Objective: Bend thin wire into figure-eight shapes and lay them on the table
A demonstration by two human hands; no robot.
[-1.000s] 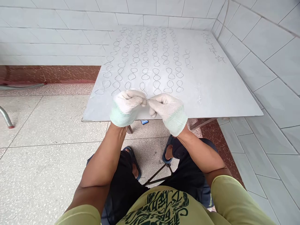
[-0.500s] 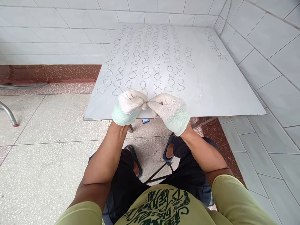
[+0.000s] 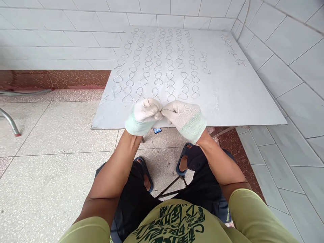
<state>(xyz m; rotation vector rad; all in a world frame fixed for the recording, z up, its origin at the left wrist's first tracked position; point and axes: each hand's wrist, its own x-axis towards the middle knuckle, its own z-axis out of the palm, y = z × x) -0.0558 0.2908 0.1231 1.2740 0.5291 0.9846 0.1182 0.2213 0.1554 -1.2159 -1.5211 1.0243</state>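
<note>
My left hand (image 3: 146,112), in a white knit glove with a mint cuff, is closed in a pinch over the front edge of the table. Its fingertips meet those of my right hand (image 3: 184,116), gloved alike and also pinching. Between them is a thin wire (image 3: 166,129); its loose part dangles faintly below the hands, and the pinched part is mostly hidden by fingers. Beyond the hands, several thin wire figure-eights (image 3: 170,79) lie in columns on the grey-white tabletop (image 3: 235,101). Several star-shaped wire pieces (image 3: 240,62) lie at the far right.
Tiled walls (image 3: 286,44) border the table behind and on the right. A phone (image 3: 157,130) with a lit screen shows below the table edge. My slippered feet (image 3: 184,162) rest on the speckled floor (image 3: 58,128), beside a dark metal stand (image 3: 169,189). A curved metal leg (image 3: 11,121) stands at left.
My left hand has shifted slightly right and turned a little, closer to my right hand. The dangling wire loop shows less clearly now. Both hands keep their pinch.
</note>
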